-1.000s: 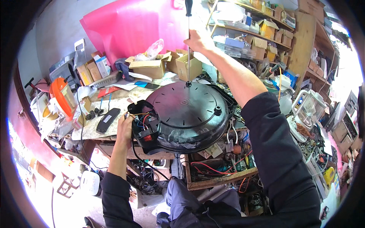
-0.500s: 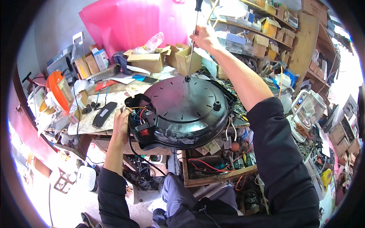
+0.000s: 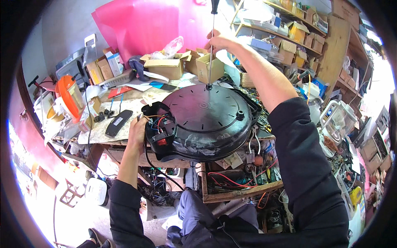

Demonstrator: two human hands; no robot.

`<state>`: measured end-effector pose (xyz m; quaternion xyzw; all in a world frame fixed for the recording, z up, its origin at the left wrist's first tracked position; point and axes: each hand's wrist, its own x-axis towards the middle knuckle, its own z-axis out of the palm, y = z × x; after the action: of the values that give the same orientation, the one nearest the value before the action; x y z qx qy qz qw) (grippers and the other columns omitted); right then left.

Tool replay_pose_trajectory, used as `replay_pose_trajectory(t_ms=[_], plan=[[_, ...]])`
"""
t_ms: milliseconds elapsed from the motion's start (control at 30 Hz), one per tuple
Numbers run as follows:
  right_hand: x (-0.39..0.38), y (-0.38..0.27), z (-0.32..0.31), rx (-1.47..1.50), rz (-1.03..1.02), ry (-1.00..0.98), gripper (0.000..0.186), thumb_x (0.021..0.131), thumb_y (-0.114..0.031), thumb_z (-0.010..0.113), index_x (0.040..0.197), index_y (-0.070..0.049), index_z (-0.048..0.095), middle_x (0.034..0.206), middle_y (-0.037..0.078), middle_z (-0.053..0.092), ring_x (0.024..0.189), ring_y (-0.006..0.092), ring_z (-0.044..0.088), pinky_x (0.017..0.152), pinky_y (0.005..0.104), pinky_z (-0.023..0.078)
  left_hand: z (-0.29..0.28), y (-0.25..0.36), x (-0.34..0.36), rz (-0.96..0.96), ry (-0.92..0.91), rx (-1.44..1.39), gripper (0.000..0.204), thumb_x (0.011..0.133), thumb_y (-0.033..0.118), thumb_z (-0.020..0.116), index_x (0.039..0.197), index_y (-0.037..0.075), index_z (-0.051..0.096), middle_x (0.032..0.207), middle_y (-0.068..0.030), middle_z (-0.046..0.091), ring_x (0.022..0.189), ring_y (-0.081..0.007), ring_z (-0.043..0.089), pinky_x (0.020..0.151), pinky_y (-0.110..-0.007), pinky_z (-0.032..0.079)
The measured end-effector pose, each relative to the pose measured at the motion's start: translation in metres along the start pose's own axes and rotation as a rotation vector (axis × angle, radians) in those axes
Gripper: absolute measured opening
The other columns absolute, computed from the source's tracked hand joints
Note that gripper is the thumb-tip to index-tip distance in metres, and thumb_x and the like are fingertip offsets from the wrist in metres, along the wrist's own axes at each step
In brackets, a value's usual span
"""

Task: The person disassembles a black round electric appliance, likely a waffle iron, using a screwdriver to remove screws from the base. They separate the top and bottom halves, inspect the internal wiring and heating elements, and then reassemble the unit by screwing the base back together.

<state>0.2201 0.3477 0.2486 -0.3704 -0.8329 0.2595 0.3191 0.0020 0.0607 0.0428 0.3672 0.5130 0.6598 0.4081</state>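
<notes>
A round black appliance base [image 3: 194,124] lies upside down over the front of the workbench, its slotted underside facing up. At its left end an opened housing [image 3: 159,128] shows coloured wires and a red part. My left hand [image 3: 136,134] grips the left edge of this housing, fingertips near the wires. A long screwdriver [image 3: 210,68] stands nearly upright, its tip at a small post on the base's far rim. My right hand [image 3: 221,43] has its fingers curled at the screwdriver's shaft, below the dark handle [image 3: 214,6]. Part of those fingers is washed out by glare.
Left on the bench lies a dark oblong cover [image 3: 118,124], with an orange appliance [image 3: 69,97] farther left. Cardboard boxes [image 3: 165,68] stand behind. Below the base, an open wooden drawer [image 3: 244,193] holds pliers and wires. A black cord [image 3: 159,171] hangs down. Clutter and a clear jug [image 3: 337,120] fill the right side.
The whole view has shifted slightly. My right hand's fingers have shifted a little at the shaft. The screwdriver tip stays at the same post, and my left hand keeps its place.
</notes>
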Motion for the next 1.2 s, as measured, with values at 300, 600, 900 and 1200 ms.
replay_pose_trajectory(t_ms=[300,600,900,1200], plan=[[-0.014,0.000,0.008,-0.284,-0.076,0.225,0.039,0.088,-0.029,0.066,0.120,-0.008,0.057,0.086,0.011,0.067,0.075,0.0227,0.067,0.069,0.0379,0.054,-0.006,-0.009,0.004,0.043,0.018,-0.007,0.022,0.094,0.015,0.047,0.102,0.005,0.064,0.087,-0.0042,0.067,0.074,-0.0127,0.066,0.065,-0.027,0.056],[-0.026,-0.013,0.020,-0.353,-0.085,0.330,0.037,0.086,-0.028,0.065,0.117,-0.007,0.060,0.104,0.017,0.067,0.094,0.0266,0.065,0.083,0.0392,0.050,-0.010,-0.009,0.002,0.049,0.011,-0.009,0.020,0.096,0.017,0.047,0.101,0.005,0.062,0.084,-0.0044,0.066,0.068,-0.0139,0.065,0.062,-0.028,0.056],[-0.009,0.008,0.022,-0.277,-0.101,0.344,0.032,0.089,-0.021,0.061,0.114,-0.002,0.054,0.088,0.015,0.068,0.060,0.0187,0.067,0.064,0.0359,0.056,-0.013,-0.017,0.007,0.047,-0.003,-0.079,0.018,0.097,0.018,0.049,0.098,0.006,0.061,0.081,-0.0016,0.063,0.068,-0.0119,0.062,0.061,-0.026,0.051],[-0.031,-0.024,0.005,-0.002,-0.031,0.185,0.033,0.091,-0.002,0.042,0.125,-0.003,0.043,0.095,0.018,0.067,0.078,0.0224,0.070,0.067,0.0351,0.056,-0.028,-0.033,0.025,0.152,-0.011,0.034,0.013,0.092,0.021,0.057,0.091,0.009,0.062,0.077,0.0033,0.058,0.068,-0.0071,0.054,0.061,-0.023,0.043]])
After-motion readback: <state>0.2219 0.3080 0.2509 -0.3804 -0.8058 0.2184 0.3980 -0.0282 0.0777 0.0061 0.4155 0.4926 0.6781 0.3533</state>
